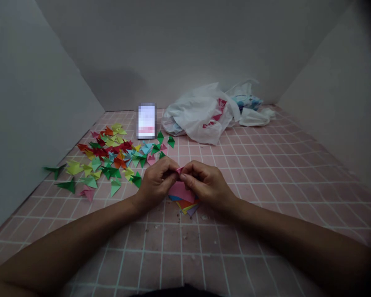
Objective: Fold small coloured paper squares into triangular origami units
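Observation:
A small piece of folded pink paper (179, 170) is pinched between my two hands, mostly hidden by the fingers. My left hand (158, 178) is closed on its left side, and my right hand (204, 181) is closed on its right side, thumb and forefinger together. Just below the hands lies a fanned stack of coloured paper sheets (183, 192), pink on top, with blue, orange, yellow and purple corners showing. To the left of my left hand, many folded paper pieces (111, 172) in green, yellow, red, orange, pink and light blue are spread out.
A phone (146, 121) with a lit, blurred screen stands upright near the back wall. Right of it lies a crumpled white plastic bag (200, 113) with red print. Beyond that are a blue-and-white packet (247, 102) and a white crumpled bag (254, 117). Walls enclose the pink checked surface (284, 165).

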Demonstrator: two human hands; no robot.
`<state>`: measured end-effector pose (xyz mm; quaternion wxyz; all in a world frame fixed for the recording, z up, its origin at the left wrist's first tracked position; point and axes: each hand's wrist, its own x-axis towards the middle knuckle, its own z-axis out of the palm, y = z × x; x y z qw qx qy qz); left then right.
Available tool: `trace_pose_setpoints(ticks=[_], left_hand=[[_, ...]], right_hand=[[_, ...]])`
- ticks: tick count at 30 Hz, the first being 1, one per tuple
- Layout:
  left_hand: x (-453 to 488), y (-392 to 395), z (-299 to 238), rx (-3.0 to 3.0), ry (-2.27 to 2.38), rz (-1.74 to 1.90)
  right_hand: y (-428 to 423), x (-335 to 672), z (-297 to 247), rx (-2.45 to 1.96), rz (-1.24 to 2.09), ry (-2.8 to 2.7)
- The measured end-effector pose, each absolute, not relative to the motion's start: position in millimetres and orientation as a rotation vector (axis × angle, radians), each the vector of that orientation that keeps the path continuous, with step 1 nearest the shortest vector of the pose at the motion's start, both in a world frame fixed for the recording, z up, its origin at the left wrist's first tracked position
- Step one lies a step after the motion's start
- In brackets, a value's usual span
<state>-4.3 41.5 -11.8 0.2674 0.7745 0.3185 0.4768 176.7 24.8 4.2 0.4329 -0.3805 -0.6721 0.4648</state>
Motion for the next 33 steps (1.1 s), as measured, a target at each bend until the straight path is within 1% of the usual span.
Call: trace_pose_setpoints(ticks=[9,14,17,19,22,25,30,33], left_hand=[[-4.1,40.5,-10.3,2.113,0.920,1.253],[-3.9,40.0,-10.1,2.093,0.936,1.246],[-3.0,39.9,-11.3,1.980,0.941,1.265],[-2.1,40.1,-12.6,1.862,0.913,1.297],[-1.6,40.9,-14.1,1.797,0.893,1.355],[-2.5,41.4,-13.8,1.934,0.922,1.374],[-4.1,40.8,-10.3,2.314,0.981,1.347],[-4.1,41.0,-9.3,2.442,1.000,1.357]], right_hand=[[25.0,176.1,2.8,-0.950,1.104,-1.728],[25.6,175.3,1.6,-0.982,0.960,-1.768],[26.4,175.6,1.4,-1.032,0.891,-1.703],[27.6,175.6,1.4,-1.078,0.976,-1.575],[30.0,174.9,1.0,-1.102,1.232,-1.333],[31.7,174.2,0.0,-1.093,1.331,-1.280],[32.6,174.9,-1.6,-1.063,1.188,-1.461],[32.4,175.5,-2.6,-1.055,1.146,-1.493]])
